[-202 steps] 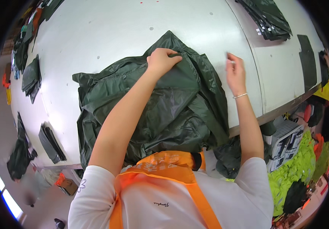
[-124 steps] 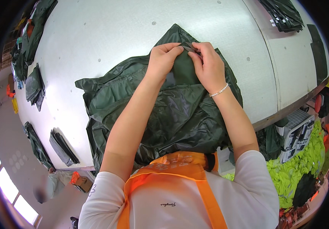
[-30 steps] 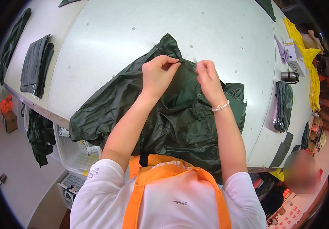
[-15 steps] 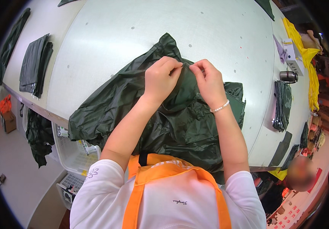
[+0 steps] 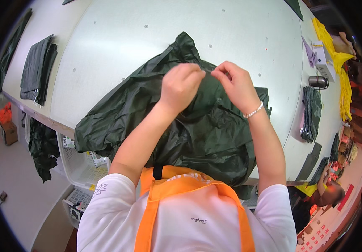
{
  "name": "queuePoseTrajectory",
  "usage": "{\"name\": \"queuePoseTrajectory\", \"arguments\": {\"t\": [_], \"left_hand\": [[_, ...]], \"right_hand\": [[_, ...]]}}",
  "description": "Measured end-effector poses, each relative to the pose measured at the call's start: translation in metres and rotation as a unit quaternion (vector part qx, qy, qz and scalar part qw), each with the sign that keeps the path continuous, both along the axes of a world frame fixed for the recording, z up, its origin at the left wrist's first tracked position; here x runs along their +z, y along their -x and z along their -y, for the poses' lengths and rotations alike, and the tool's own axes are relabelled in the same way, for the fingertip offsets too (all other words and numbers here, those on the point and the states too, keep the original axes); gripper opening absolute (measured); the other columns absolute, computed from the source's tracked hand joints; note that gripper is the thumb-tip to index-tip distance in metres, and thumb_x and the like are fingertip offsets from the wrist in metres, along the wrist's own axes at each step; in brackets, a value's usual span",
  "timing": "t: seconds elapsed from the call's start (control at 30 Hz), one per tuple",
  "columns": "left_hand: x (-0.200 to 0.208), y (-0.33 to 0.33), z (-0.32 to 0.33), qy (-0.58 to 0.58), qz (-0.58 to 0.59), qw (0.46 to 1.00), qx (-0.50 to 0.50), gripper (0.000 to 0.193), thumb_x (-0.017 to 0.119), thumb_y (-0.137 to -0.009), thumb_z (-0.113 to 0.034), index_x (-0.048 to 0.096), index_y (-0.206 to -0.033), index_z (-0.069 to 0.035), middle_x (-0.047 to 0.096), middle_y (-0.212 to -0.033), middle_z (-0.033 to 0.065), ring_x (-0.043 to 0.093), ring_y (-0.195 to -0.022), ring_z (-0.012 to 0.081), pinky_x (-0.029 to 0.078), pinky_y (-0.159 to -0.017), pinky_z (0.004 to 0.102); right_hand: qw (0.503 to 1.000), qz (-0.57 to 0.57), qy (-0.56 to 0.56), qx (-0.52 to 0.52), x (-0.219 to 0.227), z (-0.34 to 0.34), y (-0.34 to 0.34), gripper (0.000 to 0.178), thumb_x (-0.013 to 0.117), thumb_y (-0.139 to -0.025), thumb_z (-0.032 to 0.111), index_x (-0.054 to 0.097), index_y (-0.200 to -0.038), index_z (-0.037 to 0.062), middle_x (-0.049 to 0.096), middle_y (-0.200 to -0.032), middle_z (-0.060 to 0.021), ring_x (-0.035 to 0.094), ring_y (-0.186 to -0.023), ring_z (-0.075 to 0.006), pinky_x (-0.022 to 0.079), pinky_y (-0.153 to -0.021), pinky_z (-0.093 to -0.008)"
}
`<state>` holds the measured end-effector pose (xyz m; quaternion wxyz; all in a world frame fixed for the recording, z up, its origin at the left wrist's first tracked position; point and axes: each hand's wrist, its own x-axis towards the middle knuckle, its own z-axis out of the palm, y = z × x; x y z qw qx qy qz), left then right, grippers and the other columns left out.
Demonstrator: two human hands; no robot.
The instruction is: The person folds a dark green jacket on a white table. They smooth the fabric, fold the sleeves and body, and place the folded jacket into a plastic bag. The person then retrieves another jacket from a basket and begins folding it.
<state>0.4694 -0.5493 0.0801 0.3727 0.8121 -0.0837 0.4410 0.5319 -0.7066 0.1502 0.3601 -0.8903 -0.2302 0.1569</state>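
A dark green, shiny, thin-fabric garment (image 5: pixel 135 101) lies crumpled in front of me, draping over the table's near edge. Its pointed corner, with what looks like a zip along one edge, stretches away from me. Over its far edge, my left hand (image 5: pixel 181 86) is closed in a pinch, slightly blurred. Close beside it, my right hand (image 5: pixel 236 84), with a pearl bracelet at the wrist, pinches too, thumb against fingers. The fingertips of both hands nearly meet. Whatever is between them is too small to make out.
Folded dark garments (image 5: pixel 38 69) lie on the table (image 5: pixel 248 25) at left, with another folded bundle (image 5: pixel 311 113) at right. Near that bundle stand a dark flask (image 5: pixel 318 82) and a white box (image 5: pixel 323 61). Below the left edge is a white basket (image 5: pixel 74 168). Another person (image 5: pixel 328 193) is at far right.
My right hand and forearm have shifted to the right, and the wrist has swung outward. My left hand has moved slightly right. The garment's right part has shifted with less of it showing.
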Motion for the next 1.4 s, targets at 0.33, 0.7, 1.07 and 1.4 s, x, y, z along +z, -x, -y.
{"name": "queuePoseTrajectory", "arguments": {"t": [0.33, 0.7, 1.07, 1.4], "left_hand": [[0.004, 0.019, 0.006, -0.09, -0.331, 0.937, -0.064, 0.035, 0.076, -0.071, -0.024, 0.066, -0.099, -0.005, 0.067, -0.091, 0.0112, 0.061, -0.091, 0.0307, 0.045, -0.086, 0.0392], [-0.026, 0.07, 0.08, -0.151, -0.25, 0.948, -0.128, 0.025, 0.073, -0.065, -0.011, 0.058, -0.086, -0.013, 0.06, -0.09, -0.0021, 0.057, -0.087, 0.0187, 0.038, -0.078, 0.0362], [-0.018, 0.079, 0.089, -0.203, -0.158, 0.956, -0.14, 0.023, 0.075, -0.061, -0.01, 0.06, -0.078, -0.016, 0.061, -0.08, -0.0059, 0.056, -0.077, 0.0137, 0.032, -0.076, 0.0327], [-0.013, 0.128, 0.107, -0.021, -0.222, 0.966, -0.127, 0.022, 0.08, -0.063, -0.01, 0.061, -0.073, -0.012, 0.054, -0.062, 0.002, 0.052, -0.054, 0.02, 0.037, -0.05, 0.0284]], "right_hand": [[0.989, -0.067, 0.09, -0.093, -0.105, 0.123, 0.035, 0.029, 0.074, -0.074, 0.02, 0.066, -0.096, 0.0018, 0.065, -0.089, -0.0135, 0.063, -0.08, -0.0261, 0.05, -0.074, -0.0328], [0.964, 0.24, 0.008, -0.111, -0.109, 0.137, 0.137, 0.02, 0.067, -0.066, -0.003, 0.063, -0.083, 0.0088, 0.058, -0.083, -0.0016, 0.059, -0.061, -0.0207, 0.047, -0.053, -0.0303], [0.985, -0.067, -0.13, -0.087, -0.063, 0.126, 0.114, 0.021, 0.076, -0.073, 0.011, 0.068, -0.092, 0.0039, 0.064, -0.078, -0.0085, 0.062, -0.065, -0.0185, 0.05, -0.064, -0.0267], [0.927, -0.285, -0.196, -0.143, -0.09, 0.119, 0.11, 0.012, 0.065, -0.086, 0.009, 0.066, -0.092, -0.0015, 0.065, -0.083, 0.0006, 0.054, -0.072, -0.0026, 0.045, -0.066, -0.0191]]}}
